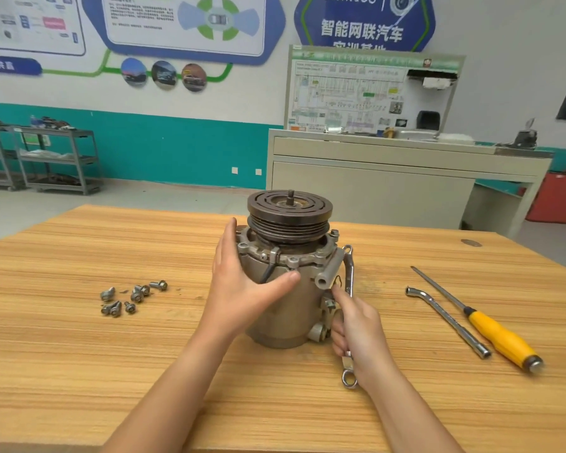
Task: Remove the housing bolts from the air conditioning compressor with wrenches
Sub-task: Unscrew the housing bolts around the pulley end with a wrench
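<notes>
The grey metal cylindrical air conditioning compressor stands upright on the light wooden table, about midway between the left and right edges and closer to the far edge than the near one. Its dark grooved pulley faces up.

My left hand is flat against the compressor's left side. The fingers are straight and pressed together up along the flange, and the thumb reaches across the front of the body.

My right hand sits just beside the compressor's right side, its fingers curled round the shank of a silver combination wrench. The index finger is stretched out toward the housing. The wrench stands nearly upright. Its ring end shows below my palm, and its other end is up by the flange, next to a tubular mounting lug. I cannot tell whether that end sits on a bolt head. One housing bolt stands in the flange on that right side.

A cluster of loose silver flanged bolts lies toward the left edge, well apart from the compressor. Toward the right edge lie a bent silver socket wrench and a yellow-handled screwdriver, side by side.
</notes>
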Demonstrator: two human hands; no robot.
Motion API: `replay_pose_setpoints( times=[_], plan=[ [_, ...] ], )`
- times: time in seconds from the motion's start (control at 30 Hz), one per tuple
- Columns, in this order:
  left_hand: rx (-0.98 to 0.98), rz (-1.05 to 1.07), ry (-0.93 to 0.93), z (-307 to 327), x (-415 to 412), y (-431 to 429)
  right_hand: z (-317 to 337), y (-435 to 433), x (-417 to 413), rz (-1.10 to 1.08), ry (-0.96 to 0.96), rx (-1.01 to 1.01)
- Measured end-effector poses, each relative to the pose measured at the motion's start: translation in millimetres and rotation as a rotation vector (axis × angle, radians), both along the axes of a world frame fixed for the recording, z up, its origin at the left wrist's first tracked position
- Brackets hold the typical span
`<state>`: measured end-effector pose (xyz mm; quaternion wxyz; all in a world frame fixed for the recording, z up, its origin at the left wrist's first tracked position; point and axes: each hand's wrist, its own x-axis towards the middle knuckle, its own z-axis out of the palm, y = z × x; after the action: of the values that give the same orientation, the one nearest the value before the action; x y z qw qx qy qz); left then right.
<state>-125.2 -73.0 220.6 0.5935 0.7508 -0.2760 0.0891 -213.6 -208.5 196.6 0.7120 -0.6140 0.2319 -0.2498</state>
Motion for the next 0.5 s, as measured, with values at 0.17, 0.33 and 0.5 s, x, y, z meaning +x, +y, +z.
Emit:
replay_pose_setpoints(
  times=[0.17,0.33,0.5],
  plan=[
    [0.032,0.062,-0.150,1.0,-4.6,-5.6,-6.1,-3.0,4.5,-0.034,0.022,-0.093],
    [0.026,0.097,-0.189,0.5,-3.0,-11.1,-5.2,-14.8,-9.5,-0.223,-0.030,-0.550],
    [-0.013,0.084,-0.216,0.0,-1.9,-11.8,24.0,-10.3,-53.1,-0.097,0.091,-1.096]
  ],
)
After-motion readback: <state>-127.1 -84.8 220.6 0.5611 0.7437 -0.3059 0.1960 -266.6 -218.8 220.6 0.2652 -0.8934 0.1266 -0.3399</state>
